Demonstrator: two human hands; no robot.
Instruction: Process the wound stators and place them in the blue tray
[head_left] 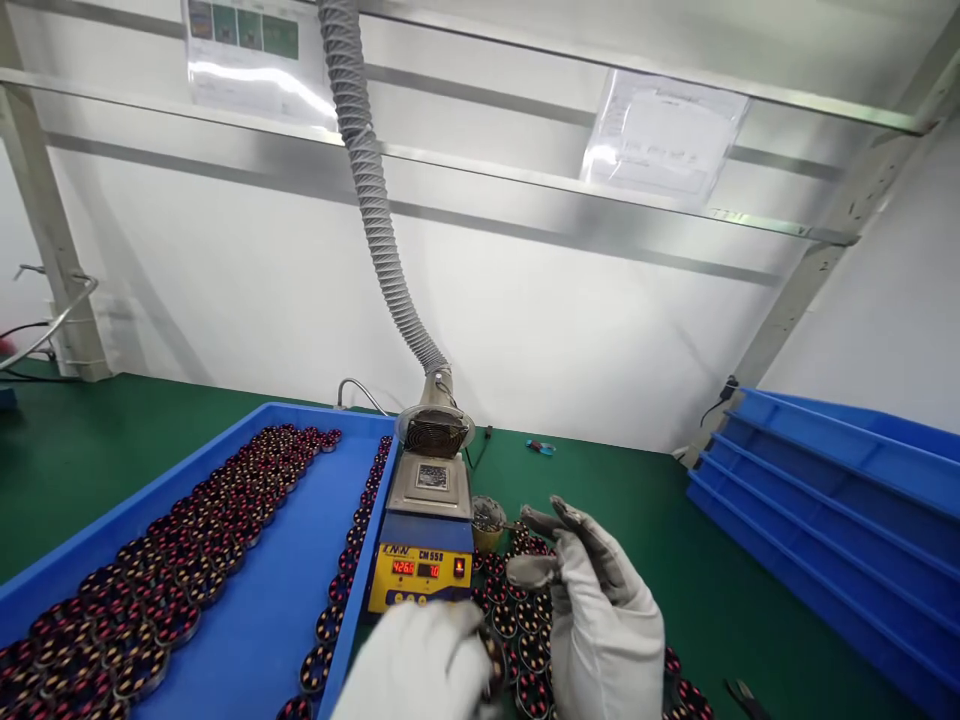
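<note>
My left hand (420,665), in a white glove and smeared by motion, is low in front of the yellow and blue solder pot unit (424,570). A dark round part (493,660) shows at its fingers' right side. My right hand (592,600), gloved with grey fingertips, is raised over round black parts (532,652) on the green table. Its fingers are bent towards the left, with thumb and fingers apart and nothing visible between them. A small cup (487,522) stands beside the unit, left of my right fingertips.
A blue tray (262,600) with rows of round parts lies at the left. Stacked blue trays (825,520) stand at the right. A grey duct (375,200) hangs above the pot. Dark pliers (745,697) lie at the lower right.
</note>
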